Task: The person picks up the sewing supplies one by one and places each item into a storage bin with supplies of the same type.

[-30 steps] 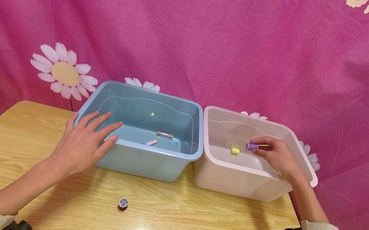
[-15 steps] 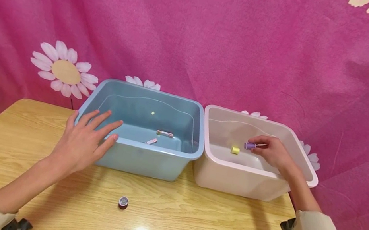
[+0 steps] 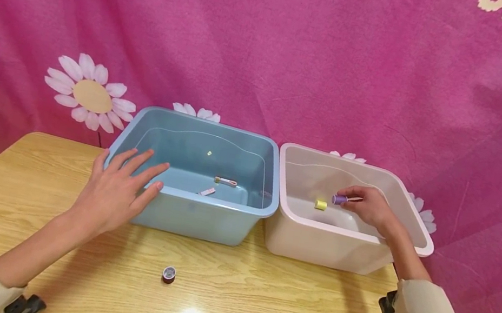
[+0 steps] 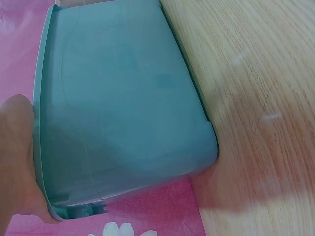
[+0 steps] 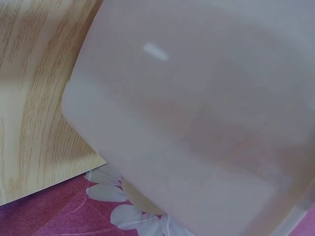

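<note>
Between thumb and fingers, my right hand (image 3: 368, 205) pinches a purple thread spool (image 3: 339, 199) inside the pink bin (image 3: 331, 243). A yellow thread spool (image 3: 320, 205) lies close to it on that bin's floor. My left hand (image 3: 114, 192) is spread with straight fingers at the near left rim of the blue bin (image 3: 201, 220); it holds nothing. In the left wrist view this hand is at the rim of the blue bin (image 4: 123, 98). Only the outer wall of the pink bin (image 5: 187, 113) fills the right wrist view, hiding the right hand there.
In the blue bin lie a small folded bundle (image 3: 225, 181) and a pale little strip (image 3: 207, 192). A dark spool (image 3: 168, 275) stands upright on the wooden table (image 3: 229, 295) in front of the bins. Behind them hangs a pink flowered cloth (image 3: 259, 43).
My right hand has shifted slightly left with the purple thread spool in its grip, and the right sleeve has moved left. The left hand stays at the blue bin's rim.
</note>
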Motion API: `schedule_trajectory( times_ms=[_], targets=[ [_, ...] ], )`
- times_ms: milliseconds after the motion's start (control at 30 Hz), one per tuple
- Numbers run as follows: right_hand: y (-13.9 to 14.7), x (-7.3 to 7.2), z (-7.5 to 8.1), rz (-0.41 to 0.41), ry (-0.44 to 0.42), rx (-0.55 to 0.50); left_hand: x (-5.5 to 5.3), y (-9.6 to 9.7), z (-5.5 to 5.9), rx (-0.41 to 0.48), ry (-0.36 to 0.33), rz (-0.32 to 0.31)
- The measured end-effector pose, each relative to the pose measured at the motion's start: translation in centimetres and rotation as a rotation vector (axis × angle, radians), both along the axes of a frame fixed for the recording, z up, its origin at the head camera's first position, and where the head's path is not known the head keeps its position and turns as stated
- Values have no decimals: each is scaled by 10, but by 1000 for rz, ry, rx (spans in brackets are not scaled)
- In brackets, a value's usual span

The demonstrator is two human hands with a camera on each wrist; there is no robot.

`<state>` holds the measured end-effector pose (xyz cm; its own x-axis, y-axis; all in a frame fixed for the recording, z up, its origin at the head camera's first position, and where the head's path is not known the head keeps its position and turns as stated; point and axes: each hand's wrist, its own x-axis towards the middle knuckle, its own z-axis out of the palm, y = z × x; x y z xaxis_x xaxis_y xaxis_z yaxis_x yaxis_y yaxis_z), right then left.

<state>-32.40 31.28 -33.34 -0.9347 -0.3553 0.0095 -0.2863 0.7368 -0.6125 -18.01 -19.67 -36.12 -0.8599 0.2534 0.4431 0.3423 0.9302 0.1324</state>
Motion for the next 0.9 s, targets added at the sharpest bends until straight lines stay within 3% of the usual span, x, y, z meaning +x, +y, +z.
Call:
schedule_trajectory(
  times_ms=[367,900],
  targets=[
    [1,-7,-2,-7,13,85,0,1,0,4,16,-1],
    [-2,-10,0,18,-3,117,0,1,0,4,16,1]
  ],
)
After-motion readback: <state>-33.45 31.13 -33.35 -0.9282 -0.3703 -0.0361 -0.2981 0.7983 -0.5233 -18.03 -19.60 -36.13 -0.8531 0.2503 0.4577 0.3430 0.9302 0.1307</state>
